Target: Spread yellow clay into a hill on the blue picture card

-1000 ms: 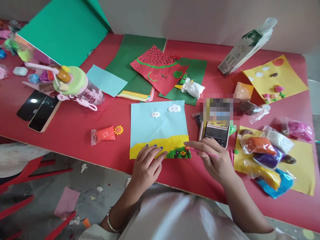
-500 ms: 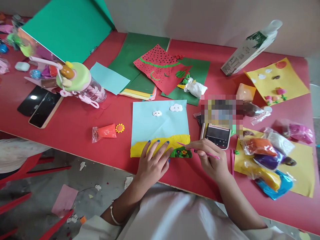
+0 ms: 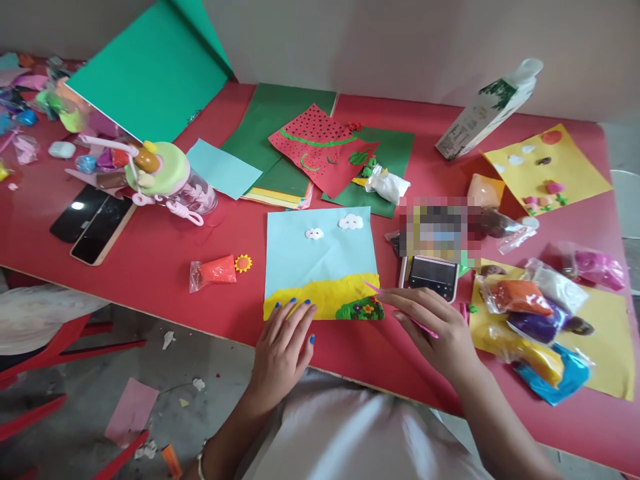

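A light blue sheet of paper (image 3: 300, 257) lies on the red table, with two white clay clouds (image 3: 351, 221) on its upper part. Yellow clay (image 3: 320, 297) covers its lower band, and a green clay patch with small flowers (image 3: 357, 309) fills the bottom right corner. My left hand (image 3: 287, 337) rests flat, fingers stretched, on the sheet's lower left edge. In my right hand (image 3: 430, 327) is a thin pink clay tool (image 3: 423, 327), its tip over the right end of the yellow clay. A clay sun (image 3: 243, 263) sits left of the sheet by an orange clay packet (image 3: 215, 272).
A phone (image 3: 430, 277), partly blurred, lies beyond my right hand. Clay packets (image 3: 540, 327) crowd the right side. A drink carton (image 3: 487, 110) stands at the back right; a cup with a green lid (image 3: 160, 163) and another phone (image 3: 103, 227) are at left. A watermelon picture (image 3: 325, 150) lies behind.
My left hand has slid left along the sheet, off the green patch, uncovering more of it. My right hand stays near the right edge with the pink tool. The view has shifted slightly.
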Available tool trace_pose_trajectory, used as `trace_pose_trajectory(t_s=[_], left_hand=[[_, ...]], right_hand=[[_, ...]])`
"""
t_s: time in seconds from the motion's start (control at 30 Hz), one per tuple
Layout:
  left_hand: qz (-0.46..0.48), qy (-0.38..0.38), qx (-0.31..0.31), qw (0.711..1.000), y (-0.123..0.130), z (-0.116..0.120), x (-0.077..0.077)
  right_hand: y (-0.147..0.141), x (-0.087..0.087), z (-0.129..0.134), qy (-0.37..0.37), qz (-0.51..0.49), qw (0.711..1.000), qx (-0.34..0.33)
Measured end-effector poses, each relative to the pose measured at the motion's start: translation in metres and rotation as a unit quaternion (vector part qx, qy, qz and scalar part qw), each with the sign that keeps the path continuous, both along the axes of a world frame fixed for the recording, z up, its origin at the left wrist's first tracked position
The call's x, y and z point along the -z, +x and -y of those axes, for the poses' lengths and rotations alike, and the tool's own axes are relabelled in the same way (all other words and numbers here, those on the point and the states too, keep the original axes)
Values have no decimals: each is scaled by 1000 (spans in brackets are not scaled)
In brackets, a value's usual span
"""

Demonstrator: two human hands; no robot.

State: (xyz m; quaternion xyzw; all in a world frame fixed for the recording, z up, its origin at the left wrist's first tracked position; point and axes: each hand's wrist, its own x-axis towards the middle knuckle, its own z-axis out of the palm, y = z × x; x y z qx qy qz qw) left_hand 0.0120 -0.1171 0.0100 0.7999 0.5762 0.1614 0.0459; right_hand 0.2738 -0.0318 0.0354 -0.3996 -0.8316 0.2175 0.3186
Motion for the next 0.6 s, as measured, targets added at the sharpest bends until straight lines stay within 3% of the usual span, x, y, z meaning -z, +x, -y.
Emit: trace_pose_trajectory(t_s=[0.23,0.6], left_hand=[[-44,16,26,999,8,-1,0],[-29,-17,11,999,9,-5,7]], right_hand=[[5,-2,11,23,39,999,7],[-26,-3,7,29,25,999,-37]])
